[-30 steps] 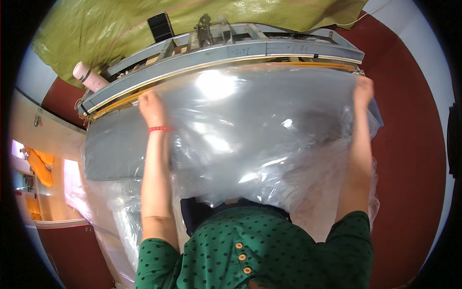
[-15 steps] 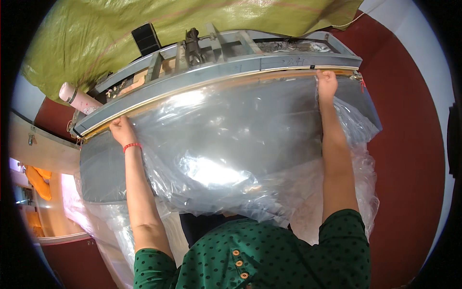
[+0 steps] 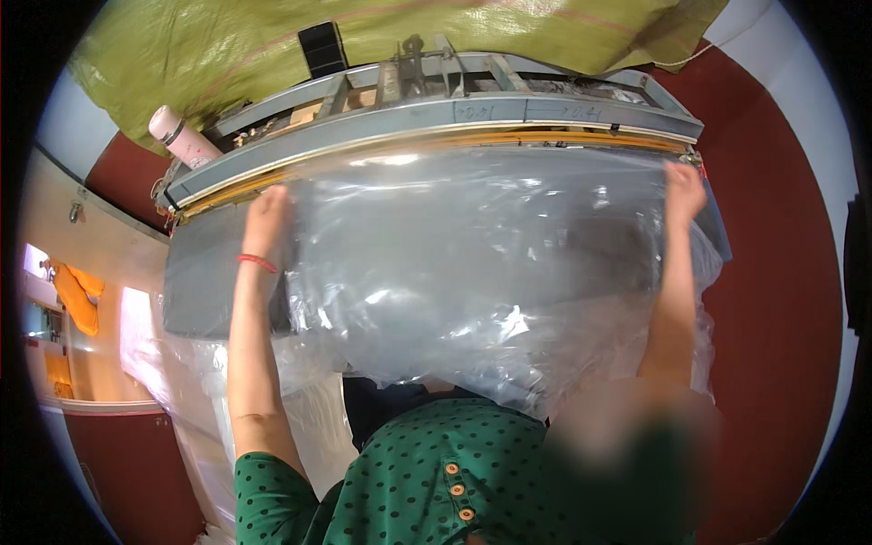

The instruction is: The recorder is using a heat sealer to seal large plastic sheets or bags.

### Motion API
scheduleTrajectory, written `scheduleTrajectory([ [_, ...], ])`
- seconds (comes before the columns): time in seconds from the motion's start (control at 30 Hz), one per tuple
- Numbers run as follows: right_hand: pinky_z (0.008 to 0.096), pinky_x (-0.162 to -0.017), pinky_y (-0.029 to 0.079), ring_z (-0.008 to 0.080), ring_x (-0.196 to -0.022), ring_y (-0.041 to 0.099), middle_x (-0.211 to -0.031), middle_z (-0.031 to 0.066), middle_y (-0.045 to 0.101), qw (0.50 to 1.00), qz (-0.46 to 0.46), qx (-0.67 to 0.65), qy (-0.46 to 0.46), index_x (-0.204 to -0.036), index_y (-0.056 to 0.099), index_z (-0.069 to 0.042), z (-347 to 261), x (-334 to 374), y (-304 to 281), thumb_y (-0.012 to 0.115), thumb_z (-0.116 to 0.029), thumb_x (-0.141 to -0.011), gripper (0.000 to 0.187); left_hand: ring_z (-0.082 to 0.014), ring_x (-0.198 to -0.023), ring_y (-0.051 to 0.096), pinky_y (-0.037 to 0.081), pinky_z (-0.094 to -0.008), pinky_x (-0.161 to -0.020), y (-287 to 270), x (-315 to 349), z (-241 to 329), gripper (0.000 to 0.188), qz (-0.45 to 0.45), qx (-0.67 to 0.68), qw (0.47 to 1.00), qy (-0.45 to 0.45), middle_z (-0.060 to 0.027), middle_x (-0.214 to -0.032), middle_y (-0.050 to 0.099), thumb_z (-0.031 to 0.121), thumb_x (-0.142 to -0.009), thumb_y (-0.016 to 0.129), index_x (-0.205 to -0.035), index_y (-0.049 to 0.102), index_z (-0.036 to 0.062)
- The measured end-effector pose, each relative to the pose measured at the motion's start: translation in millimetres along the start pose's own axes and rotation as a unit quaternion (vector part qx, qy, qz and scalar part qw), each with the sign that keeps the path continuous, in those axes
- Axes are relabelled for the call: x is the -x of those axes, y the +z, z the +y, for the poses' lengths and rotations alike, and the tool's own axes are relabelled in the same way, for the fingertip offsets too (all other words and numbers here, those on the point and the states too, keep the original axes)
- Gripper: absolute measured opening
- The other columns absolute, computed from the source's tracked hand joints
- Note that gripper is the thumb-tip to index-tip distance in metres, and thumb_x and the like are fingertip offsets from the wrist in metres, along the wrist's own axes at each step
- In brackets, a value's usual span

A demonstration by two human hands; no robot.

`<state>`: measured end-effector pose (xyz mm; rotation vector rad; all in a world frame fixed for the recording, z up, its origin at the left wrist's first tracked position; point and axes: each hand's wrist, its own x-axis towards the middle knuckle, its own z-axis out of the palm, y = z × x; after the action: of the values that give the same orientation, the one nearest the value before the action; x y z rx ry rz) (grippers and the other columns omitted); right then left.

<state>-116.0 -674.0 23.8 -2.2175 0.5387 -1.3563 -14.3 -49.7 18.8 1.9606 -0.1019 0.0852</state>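
Observation:
A wide sheet of clear plastic film is stretched between my two hands over a dark grey work surface. My left hand, with a red beaded bracelet on its wrist, is closed on the film's left far corner. On the other side my right hand pinches the right far corner. Beyond both hands runs a long grey metal bar machine with an orange-yellow strip along its near edge. Loose, crumpled film hangs toward my body and past my right forearm.
On the machine's left end leans a pink bottle. A dark phone-like panel rests against the yellow-green woven sheet behind. At the left stands a pale door or panel; a dark red wall closes the right side.
Both hands, still gripping the film, have come back slightly from the machine's edge relative to the bar. The film's far edge has drawn away from the strip, and the view has shifted.

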Motion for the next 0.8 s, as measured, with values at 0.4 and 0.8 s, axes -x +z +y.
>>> scheduleTrajectory([
  [0.4, 0.0269, -0.081, 0.04, 0.0169, -0.09, 0.053, -0.095, 0.0071, 0.057, 0.902, -0.265, -0.248, -0.233, -0.092, 0.059, -0.002, -223.3, 61.6, -17.6, 0.06, -0.003, -0.072, 0.019, -0.0007, -0.046, 0.036, 0.026, -0.0165, -0.038, 72.1, 96.5, 139.9, 0.013, -0.179, 0.152, 0.971, 0.032, 0.0065, -0.057, 0.044, 0.018, -0.082, 0.057, -0.082, 0.056, 0.0047],
  [0.8, 0.0178, -0.049, 0.037, 0.004, -0.06, 0.048, -0.066, -0.0016, 0.053, 0.551, -0.543, -0.608, 0.179, -0.084, 0.059, -0.003, -329.1, 174.2, 31.5, 0.059, -0.015, -0.08, 0.013, -0.0108, -0.05, 0.043, 0.033, -0.0218, -0.043, 53.2, 113.1, 133.8, 0.016, 0.083, -0.214, 0.884, 0.407, -0.003, -0.058, 0.044, 0.003, -0.066, 0.066, -0.066, 0.05, 0.0041],
])
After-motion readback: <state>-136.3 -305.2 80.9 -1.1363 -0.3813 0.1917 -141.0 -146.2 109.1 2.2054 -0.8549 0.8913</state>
